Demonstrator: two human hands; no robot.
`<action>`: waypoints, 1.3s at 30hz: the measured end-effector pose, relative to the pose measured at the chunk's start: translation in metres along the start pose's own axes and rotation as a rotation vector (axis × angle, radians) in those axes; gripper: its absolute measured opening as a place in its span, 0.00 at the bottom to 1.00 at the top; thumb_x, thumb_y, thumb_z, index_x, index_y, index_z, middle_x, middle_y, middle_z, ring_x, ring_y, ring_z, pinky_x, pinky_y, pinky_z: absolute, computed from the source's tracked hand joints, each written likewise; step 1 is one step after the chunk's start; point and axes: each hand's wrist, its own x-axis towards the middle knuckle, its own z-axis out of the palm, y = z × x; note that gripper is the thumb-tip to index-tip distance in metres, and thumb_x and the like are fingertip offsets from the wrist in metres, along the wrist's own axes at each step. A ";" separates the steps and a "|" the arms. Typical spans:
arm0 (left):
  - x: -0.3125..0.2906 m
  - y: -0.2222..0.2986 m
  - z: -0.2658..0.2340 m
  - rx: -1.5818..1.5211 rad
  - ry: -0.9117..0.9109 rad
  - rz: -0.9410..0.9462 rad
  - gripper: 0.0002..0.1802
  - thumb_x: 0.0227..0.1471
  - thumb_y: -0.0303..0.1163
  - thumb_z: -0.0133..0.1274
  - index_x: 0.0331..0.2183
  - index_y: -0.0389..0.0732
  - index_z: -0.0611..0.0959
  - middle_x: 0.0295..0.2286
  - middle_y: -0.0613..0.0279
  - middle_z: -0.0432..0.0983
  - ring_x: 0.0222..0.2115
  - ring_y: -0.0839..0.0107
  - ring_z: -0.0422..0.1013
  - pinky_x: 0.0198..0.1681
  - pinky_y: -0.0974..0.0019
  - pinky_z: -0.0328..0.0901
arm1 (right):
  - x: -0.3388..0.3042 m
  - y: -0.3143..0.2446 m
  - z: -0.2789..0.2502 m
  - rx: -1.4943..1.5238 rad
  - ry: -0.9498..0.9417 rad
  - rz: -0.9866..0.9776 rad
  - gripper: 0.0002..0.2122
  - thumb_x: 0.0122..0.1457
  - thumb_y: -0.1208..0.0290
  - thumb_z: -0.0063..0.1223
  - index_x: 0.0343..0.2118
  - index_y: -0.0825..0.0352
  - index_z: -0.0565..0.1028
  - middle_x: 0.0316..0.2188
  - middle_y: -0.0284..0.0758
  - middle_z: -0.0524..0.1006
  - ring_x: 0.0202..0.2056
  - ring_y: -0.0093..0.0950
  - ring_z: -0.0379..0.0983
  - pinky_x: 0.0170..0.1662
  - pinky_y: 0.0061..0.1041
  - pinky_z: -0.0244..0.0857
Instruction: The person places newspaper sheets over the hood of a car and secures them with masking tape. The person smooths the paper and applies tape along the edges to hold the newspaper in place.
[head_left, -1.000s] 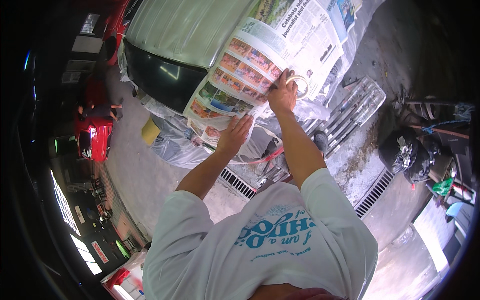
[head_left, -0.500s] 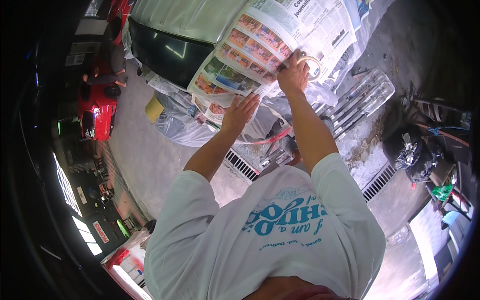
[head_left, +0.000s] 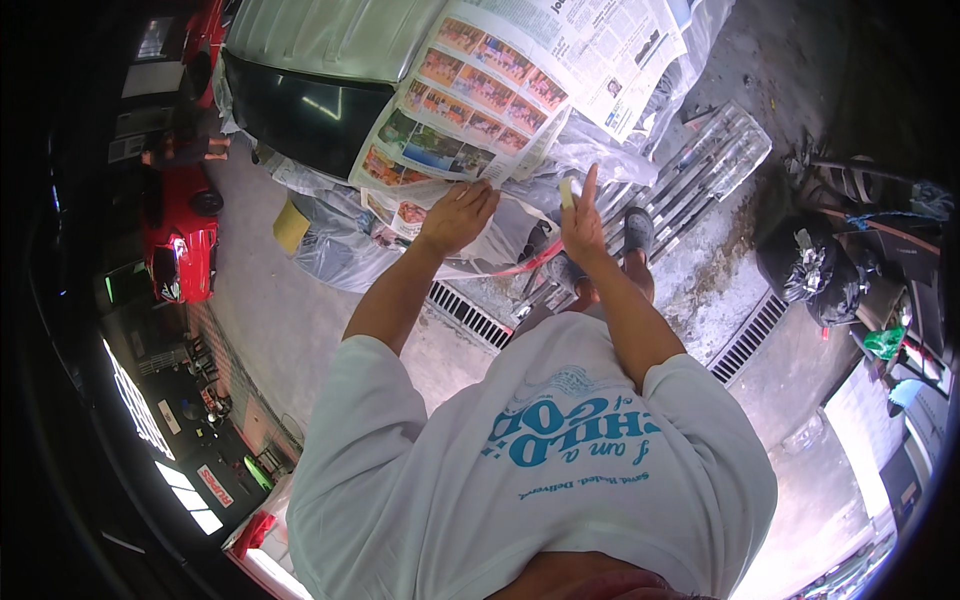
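Newspaper sheets (head_left: 480, 75) with printed text and rows of colour pictures lie over part of a silver vehicle, beside its dark glass (head_left: 310, 110). At the sheets' near edge, my left hand (head_left: 458, 218) has its fingers curled together on the paper. My right hand (head_left: 583, 232) is to the right, apart from the newspaper. It grips a roll of masking tape (head_left: 568, 192), seen nearly edge-on, with one finger pointing up beside it. Clear plastic sheeting (head_left: 340, 245) hangs along the vehicle's lower side and also shows under the paper at the right.
My feet stand by a plastic-wrapped metal frame (head_left: 720, 150) on the concrete floor. Drain grates (head_left: 470, 315) run across behind it. A yellow pad (head_left: 291, 227) rests on the plastic at left. Black rubbish bags (head_left: 815, 265) lie at right. A red car (head_left: 180, 235) and another person (head_left: 185, 150) are far left.
My right hand has come off the newspaper and drawn back toward me with the tape roll, now turned edge-on. My left hand's spread fingers have curled in at the paper's edge.
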 end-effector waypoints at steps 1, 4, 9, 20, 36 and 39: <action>0.005 -0.003 -0.004 -0.021 -0.004 0.011 0.32 0.51 0.32 0.62 0.58 0.37 0.77 0.53 0.55 0.78 0.59 0.58 0.70 0.61 0.53 0.65 | -0.007 -0.002 0.003 0.000 -0.028 0.004 0.42 0.66 0.77 0.39 0.74 0.71 0.26 0.33 0.44 0.80 0.31 0.38 0.77 0.40 0.34 0.71; 0.014 -0.008 -0.012 -0.170 -0.047 -0.081 0.26 0.52 0.30 0.61 0.54 0.40 0.80 0.47 0.55 0.81 0.48 0.57 0.77 0.50 0.55 0.71 | -0.025 -0.012 0.011 0.092 -0.132 0.117 0.42 0.64 0.78 0.38 0.75 0.68 0.28 0.44 0.56 0.80 0.42 0.53 0.78 0.51 0.44 0.69; 0.039 0.000 -0.018 -0.509 0.127 -0.369 0.16 0.56 0.28 0.58 0.48 0.44 0.85 0.36 0.53 0.84 0.31 0.55 0.80 0.38 0.54 0.74 | -0.027 -0.027 0.018 0.054 -0.252 0.129 0.42 0.63 0.76 0.37 0.75 0.67 0.27 0.47 0.54 0.79 0.48 0.55 0.76 0.56 0.47 0.66; 0.037 0.002 -0.031 -0.638 0.199 -0.282 0.12 0.56 0.35 0.62 0.42 0.43 0.86 0.36 0.57 0.84 0.33 0.52 0.79 0.39 0.55 0.72 | -0.004 -0.052 0.045 -0.069 -0.321 0.009 0.42 0.62 0.76 0.38 0.76 0.66 0.30 0.40 0.54 0.80 0.45 0.59 0.75 0.61 0.51 0.60; 0.034 0.004 -0.021 -0.737 0.127 -0.348 0.08 0.61 0.28 0.57 0.43 0.39 0.82 0.34 0.50 0.83 0.37 0.45 0.79 0.42 0.49 0.72 | 0.008 -0.001 0.048 0.392 -0.555 0.577 0.25 0.68 0.61 0.52 0.66 0.66 0.68 0.19 0.36 0.76 0.19 0.27 0.72 0.26 0.33 0.67; 0.036 0.007 -0.022 -0.744 0.108 -0.394 0.09 0.59 0.28 0.57 0.42 0.39 0.82 0.36 0.48 0.83 0.38 0.45 0.79 0.43 0.49 0.72 | 0.013 -0.002 0.035 0.370 -0.624 0.661 0.19 0.68 0.59 0.55 0.55 0.65 0.79 0.18 0.32 0.75 0.18 0.21 0.70 0.24 0.25 0.65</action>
